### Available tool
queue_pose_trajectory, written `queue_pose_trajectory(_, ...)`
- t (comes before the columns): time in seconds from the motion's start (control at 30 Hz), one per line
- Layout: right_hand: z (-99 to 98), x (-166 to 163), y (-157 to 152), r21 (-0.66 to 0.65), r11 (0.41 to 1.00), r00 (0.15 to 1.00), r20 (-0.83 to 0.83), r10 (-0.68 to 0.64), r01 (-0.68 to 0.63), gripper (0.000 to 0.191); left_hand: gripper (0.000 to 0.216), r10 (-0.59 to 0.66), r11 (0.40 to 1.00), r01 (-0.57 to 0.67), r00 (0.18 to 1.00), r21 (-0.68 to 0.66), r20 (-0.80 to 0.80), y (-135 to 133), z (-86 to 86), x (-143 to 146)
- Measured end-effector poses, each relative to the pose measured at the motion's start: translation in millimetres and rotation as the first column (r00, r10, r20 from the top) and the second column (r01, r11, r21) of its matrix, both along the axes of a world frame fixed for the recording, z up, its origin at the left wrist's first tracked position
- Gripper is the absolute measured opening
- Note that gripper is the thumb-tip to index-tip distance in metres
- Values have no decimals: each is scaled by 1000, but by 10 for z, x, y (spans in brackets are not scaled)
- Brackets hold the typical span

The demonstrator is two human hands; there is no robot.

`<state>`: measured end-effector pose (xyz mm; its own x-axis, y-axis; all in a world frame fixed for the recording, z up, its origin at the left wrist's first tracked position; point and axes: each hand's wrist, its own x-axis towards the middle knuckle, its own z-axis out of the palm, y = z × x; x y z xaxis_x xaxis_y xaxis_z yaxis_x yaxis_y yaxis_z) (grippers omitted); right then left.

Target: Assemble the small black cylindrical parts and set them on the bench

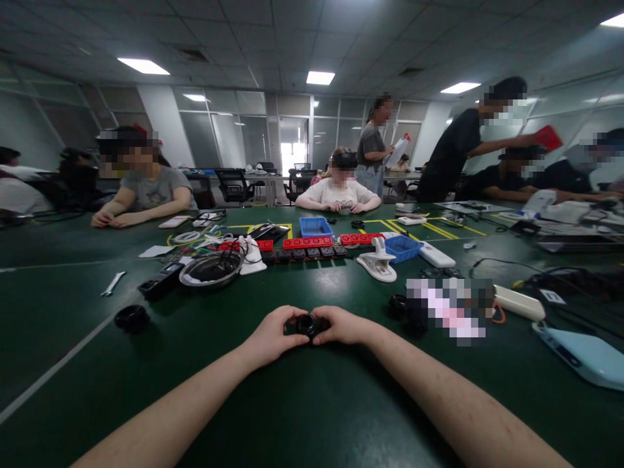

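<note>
In the head view, both bare hands are meeting over the dark green tabletop (312, 403), well in from its far edge; its near edge is not showing. The left hand (277, 333) is pinching a small black ring-shaped part (306, 326) from its left, thumb curling along the near side and fingers bending around the far side. The right hand (338, 325) is closing on the same part from the right, with thumb and forefinger pressing against it. The part is sitting directly between the two sets of fingertips, so neither hand is lying nearer; its opening is facing upward and toward the wearer, its axis running crosswise to the line joining the hands. Whether its underside is touching the tabletop, I cannot tell. Toward the tabletop's left edge, a second black ring (131, 318) is resting apart from the left hand, with a wrench (114, 284) lying beyond it. On the right-hand side, another black part (398, 304) is standing nearer the right hand. Toward the far edge, a metal bowl (199, 286) and a white clip stand (383, 266) are occupying the tabletop.
</note>
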<state>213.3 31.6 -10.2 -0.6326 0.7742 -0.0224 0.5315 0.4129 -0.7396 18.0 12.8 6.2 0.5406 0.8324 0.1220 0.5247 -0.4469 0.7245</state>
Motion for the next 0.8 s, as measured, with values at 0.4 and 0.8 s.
queue_pose_trajectory(0.4, -18, -283, -267, 397, 870, 875, 255, -411, 292, 43, 31, 159, 978, -155, 987, 140, -18, -42, -76, 58)
queue_pose_trajectory(0.8, -90, -39, 24, 57, 998, 994, -104, 42, -37, 33, 34, -40, 991, 44, 999, 123, -35, 23, -7, -29)
